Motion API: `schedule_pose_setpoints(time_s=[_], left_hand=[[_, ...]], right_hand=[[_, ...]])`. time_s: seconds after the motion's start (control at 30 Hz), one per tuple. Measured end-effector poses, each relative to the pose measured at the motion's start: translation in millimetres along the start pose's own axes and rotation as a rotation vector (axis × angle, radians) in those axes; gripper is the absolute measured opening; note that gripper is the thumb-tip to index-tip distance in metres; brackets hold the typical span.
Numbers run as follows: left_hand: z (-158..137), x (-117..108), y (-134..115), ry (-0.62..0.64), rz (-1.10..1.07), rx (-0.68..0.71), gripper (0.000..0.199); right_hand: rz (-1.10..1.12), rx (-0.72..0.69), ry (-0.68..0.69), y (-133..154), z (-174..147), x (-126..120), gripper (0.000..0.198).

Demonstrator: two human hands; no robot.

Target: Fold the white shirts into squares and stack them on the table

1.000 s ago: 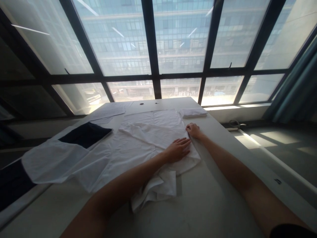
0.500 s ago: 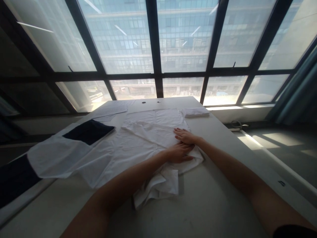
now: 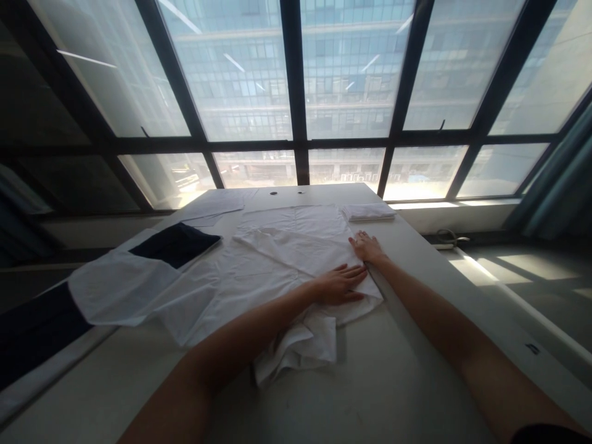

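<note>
A white garment, which looks like a shirt [image 3: 272, 259], lies spread over the table [image 3: 383, 370], one part folded across its middle. My left hand [image 3: 340, 285] rests flat on its right part, fingers stretched out. At the garment's right edge, my right hand [image 3: 367, 245] lies with its fingers spread, nothing held in them. Below my left forearm, a crumpled white end of cloth [image 3: 300, 348] bunches on the tabletop. My left forearm hides some of the garment.
Dark navy cloth [image 3: 173, 245] lies at the left, with more dark cloth [image 3: 37, 330] at the left edge. White sheets [image 3: 215, 205] lie at the far left of the table. A folded white cloth [image 3: 369, 213] sits at the far right. Tall windows [image 3: 346, 68] stand behind.
My right hand has slid right, off my left hand and to the garment's edge. My left hand stays on the cloth. The whole view has shifted slightly.
</note>
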State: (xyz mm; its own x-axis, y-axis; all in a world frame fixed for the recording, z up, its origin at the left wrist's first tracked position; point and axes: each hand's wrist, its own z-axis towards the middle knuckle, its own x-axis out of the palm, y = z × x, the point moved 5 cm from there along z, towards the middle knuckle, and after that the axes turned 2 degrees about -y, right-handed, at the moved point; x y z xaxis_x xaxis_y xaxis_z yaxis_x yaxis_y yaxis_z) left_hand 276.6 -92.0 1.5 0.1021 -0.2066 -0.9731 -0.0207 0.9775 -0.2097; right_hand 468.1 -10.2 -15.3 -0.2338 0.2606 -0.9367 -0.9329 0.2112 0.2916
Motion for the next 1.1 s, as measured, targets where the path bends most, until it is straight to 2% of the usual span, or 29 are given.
schedule_pose_setpoints(time_s=[0.07,0.17,0.2,0.27,0.37,0.47,0.57,0.67,0.73,0.87,0.97,1.1], left_hand=[[0,-1,0,0.005,-0.007,0.001,0.075],[1,-2,0,-0.021,-0.036,0.013,0.075],[2,-3,0,-0.041,-0.059,0.020,0.074],[3,-5,2,-0.093,-0.144,0.030,0.064],[3,-11,5,-0.161,-0.372,0.053,0.041],[1,-24,17,-0.224,-0.528,0.019,0.032],[-6,-40,46,-0.334,-0.425,-0.156,0.036],[-22,-47,86,-0.381,-0.165,-0.331,0.040],[-39,-42,113,-0.295,-0.028,-0.414,0.049],[-84,-36,167,-0.079,0.099,-0.556,0.060],[-123,-48,207,0.008,0.201,-0.719,0.060],[-167,-73,250,0.029,0.245,-0.963,0.061]], right_hand=[[0.003,-0.014,-0.114,5,-4,-9,0.052],[0.035,-0.157,-0.223,28,-11,-17,0.051],[0.050,-0.213,-0.192,39,-13,-15,0.052],[0.050,-0.283,-0.049,58,-17,-4,0.054],[-0.003,-0.284,0.140,74,-23,12,0.059],[-0.042,-0.271,0.178,75,-28,17,0.063],[-0.094,-0.336,0.187,73,-34,17,0.063],[-0.114,-0.378,0.130,73,-40,15,0.061],[-0.126,-0.368,0.112,73,-43,15,0.063],[-0.153,-0.388,0.127,70,-50,16,0.067],[-0.150,-0.386,0.130,67,-53,16,0.068],[-0.147,-0.382,0.123,66,-54,14,0.068]])
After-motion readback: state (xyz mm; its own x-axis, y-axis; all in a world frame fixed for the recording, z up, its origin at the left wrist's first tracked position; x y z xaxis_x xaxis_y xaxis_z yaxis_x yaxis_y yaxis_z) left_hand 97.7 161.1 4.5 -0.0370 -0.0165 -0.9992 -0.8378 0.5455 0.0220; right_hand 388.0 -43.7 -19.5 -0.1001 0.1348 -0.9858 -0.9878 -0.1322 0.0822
